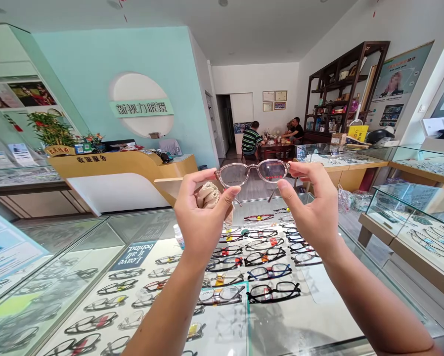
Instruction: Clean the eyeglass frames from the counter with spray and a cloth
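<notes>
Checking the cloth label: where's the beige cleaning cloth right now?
Head view, centre: the beige cloth is bunched in the left hand, just below the left end of the clear-framed glasses, above the glass display counter.

A single head-worn camera looks forward and only slightly down across a long glass-topped display counter (318, 316), which runs from the bottom edge toward 12 o'clock. It sits close to the raised left hand (199, 217) and right hand (314, 212), near centre. The curved yellow-and-white reception desk (114, 178) lies far off at 10 o'clock, a dark wooden shelf unit (340, 89) at 2 o'clock.
</notes>
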Demonstrator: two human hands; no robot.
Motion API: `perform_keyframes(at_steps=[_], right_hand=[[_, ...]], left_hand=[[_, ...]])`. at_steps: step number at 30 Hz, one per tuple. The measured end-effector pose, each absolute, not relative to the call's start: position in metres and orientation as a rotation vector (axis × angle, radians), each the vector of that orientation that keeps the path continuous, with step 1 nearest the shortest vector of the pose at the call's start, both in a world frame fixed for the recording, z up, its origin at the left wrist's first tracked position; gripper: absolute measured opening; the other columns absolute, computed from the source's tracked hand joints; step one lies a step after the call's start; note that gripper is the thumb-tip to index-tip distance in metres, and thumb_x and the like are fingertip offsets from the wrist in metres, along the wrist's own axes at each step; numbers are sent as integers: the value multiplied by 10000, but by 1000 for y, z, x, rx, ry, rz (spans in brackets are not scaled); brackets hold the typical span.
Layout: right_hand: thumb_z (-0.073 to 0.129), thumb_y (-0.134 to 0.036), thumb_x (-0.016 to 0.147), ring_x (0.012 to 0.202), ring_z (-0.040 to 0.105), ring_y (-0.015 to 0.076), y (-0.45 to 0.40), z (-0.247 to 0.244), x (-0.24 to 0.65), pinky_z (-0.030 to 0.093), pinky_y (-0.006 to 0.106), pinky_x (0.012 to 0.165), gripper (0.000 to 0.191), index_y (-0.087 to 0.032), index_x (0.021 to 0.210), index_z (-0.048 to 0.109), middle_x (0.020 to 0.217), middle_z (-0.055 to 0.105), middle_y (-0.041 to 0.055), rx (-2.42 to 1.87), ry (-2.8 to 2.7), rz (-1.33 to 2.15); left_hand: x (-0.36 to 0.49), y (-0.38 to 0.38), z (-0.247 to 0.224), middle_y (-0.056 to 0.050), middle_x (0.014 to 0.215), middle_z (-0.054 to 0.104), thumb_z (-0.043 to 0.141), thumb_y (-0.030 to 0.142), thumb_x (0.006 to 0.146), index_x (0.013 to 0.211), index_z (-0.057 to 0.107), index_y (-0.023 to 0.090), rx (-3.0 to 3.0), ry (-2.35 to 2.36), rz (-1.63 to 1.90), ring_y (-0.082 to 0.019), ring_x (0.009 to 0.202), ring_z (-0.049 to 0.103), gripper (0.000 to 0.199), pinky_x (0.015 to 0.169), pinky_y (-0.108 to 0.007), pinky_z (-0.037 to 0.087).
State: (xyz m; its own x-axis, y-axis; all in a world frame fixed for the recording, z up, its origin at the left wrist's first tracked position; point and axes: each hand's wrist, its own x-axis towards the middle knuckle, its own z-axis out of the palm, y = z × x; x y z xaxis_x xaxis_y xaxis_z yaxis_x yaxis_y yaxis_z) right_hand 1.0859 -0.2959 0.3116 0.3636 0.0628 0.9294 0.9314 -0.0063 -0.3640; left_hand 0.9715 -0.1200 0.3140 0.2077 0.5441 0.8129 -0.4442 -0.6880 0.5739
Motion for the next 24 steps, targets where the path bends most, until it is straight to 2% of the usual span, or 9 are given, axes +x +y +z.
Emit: perform_keyframes(at_steps=[3,10,16,19,24], right_hand=[[718,-377,991,1050,686,244,-296,311,1087,556,447,925,252,-234,1199,701,1126,738,78,-1411,-970,-884],[737,-349,971,1013,670,234,-294,309,1085,560,442,907,254,-244,1193,669,1098,700,62,-1377,-971,-938],[758,-328,961,1005,660,241,-294,310,1082,565,441,891,265,-244,1193,664,1108,698,71,-1343,-982,-1024],[754,-332,961,1011,662,242,-294,310,1082,564,445,897,269,-242,1198,661,1122,696,73,-1346,-979,-1007],[709,-356,982,1030,673,243,-294,308,1087,556,439,884,264,-234,1210,650,1138,694,78,-1400,-971,-930]], left_hand=[[970,-122,315,36,794,604,1001,448,730,1076,731,218,1706,91,1601,-61,541,298,495,474,-232,275],[971,-116,315,50,706,519,971,513,757,1175,776,243,1753,180,1529,-100,575,353,535,530,-250,355],[975,-111,314,39,725,525,960,543,766,1206,797,255,1758,180,1463,-101,587,335,551,546,-261,328],[975,-111,312,32,766,559,963,527,770,1198,791,256,1746,157,1464,-90,582,309,535,536,-262,293],[973,-115,311,18,852,634,972,489,775,1171,759,248,1735,137,1544,-81,568,318,510,528,-269,310]])
